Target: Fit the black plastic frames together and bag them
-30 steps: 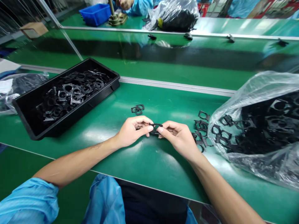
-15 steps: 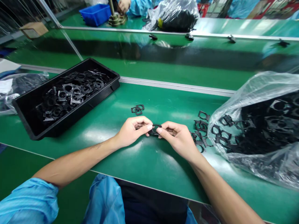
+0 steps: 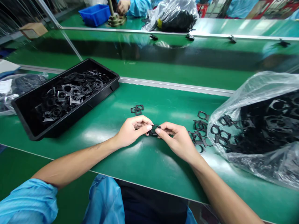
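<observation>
A small black plastic frame with a round opening (image 3: pixel 154 130) is pinched between my two hands, just above the green table. My left hand (image 3: pixel 133 130) grips its left side between thumb and fingers. On its right side, the thumb and fingertips of my right hand (image 3: pixel 176 137) are closed on it. Beyond my left hand lies a small cluster of similar black frames (image 3: pixel 137 109). To the right of my right hand, several more loose frames (image 3: pixel 200 125) lie in a scattered pile. My hands cover parts of the held frame's edges.
At the left stands a black tray (image 3: pixel 81 116) full of black frames. A clear plastic bag (image 3: pixel 224 109) of the same parts lies open at the right. A metal strip (image 3: pixel 175 86) runs along the table's back. Across it are a blue bin (image 3: pixel 95 15) and another person's hand (image 3: pixel 123 7).
The held frame has tilted slightly, so its opening faces me more. Both hands keep their hold and have barely moved.
</observation>
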A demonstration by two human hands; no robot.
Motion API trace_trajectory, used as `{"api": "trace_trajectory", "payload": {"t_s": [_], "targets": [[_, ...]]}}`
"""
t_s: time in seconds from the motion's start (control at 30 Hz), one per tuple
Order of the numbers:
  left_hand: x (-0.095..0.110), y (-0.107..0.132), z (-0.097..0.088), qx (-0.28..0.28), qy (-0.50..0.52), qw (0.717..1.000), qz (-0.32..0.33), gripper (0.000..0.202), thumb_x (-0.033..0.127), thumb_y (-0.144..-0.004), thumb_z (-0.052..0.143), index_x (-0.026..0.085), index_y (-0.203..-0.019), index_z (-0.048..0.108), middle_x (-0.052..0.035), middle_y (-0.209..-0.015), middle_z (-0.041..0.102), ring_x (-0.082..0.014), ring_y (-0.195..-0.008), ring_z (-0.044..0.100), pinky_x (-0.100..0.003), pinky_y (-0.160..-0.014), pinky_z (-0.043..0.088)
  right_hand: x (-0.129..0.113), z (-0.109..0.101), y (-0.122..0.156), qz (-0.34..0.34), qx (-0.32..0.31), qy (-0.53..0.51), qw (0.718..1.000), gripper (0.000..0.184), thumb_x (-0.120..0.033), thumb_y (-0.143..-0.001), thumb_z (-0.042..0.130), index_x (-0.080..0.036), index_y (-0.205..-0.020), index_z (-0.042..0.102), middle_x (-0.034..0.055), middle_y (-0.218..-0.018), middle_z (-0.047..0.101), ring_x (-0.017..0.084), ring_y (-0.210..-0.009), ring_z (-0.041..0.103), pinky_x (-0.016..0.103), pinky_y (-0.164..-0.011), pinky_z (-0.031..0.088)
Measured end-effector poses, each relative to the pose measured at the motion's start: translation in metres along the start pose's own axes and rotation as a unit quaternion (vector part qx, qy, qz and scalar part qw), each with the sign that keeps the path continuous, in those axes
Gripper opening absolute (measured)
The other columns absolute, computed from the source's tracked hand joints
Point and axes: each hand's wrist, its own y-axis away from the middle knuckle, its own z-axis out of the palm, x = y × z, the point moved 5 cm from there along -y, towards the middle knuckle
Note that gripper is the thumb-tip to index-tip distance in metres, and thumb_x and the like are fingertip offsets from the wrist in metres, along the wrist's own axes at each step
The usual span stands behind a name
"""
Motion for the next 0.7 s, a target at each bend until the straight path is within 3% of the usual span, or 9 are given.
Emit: {"api": "trace_trajectory", "payload": {"t_s": [0.37,0.57,0.7], "targets": [[-0.0014,0.0004,0.0001,0.005,0.015,1.0,-0.006,0.035,0.047,-0.083,0.077,0.012,-0.084,0.071,-0.003,-0.071,0.071,-0.0118,-0.06,0.065,-0.023,-0.059,0.055,0.0006,0.0007,0.0003,-0.013,-0.009,0.002,1.0,0.034,-0.046,-0.089,0.069,-0.018,-0.071,0.062,-0.0002,-0.068,0.06,0.014,-0.064,0.053,0.025,-0.062,0.044],[-0.0012,0.0001,-0.0004,0.002,0.018,1.0,-0.018,0.038,0.05,-0.081,0.079,0.012,-0.084,0.071,-0.0029,-0.071,0.071,-0.0115,-0.058,0.064,-0.023,-0.058,0.055,-0.0001,0.0005,0.0004,-0.029,-0.006,0.026,0.999,0.027,-0.035,-0.091,0.065,-0.018,-0.071,0.063,-0.0005,-0.068,0.06,0.013,-0.064,0.052,0.024,-0.063,0.045],[-0.001,0.0001,-0.0006,0.001,0.016,1.0,-0.023,0.038,0.05,-0.081,0.078,0.012,-0.083,0.071,-0.0029,-0.07,0.071,-0.0115,-0.058,0.064,-0.023,-0.058,0.055,-0.0023,0.0003,0.0009,-0.034,0.0,0.04,0.999,0.03,-0.04,-0.091,0.066,-0.018,-0.071,0.063,0.0002,-0.068,0.061,0.014,-0.064,0.053,0.024,-0.062,0.045]]}}
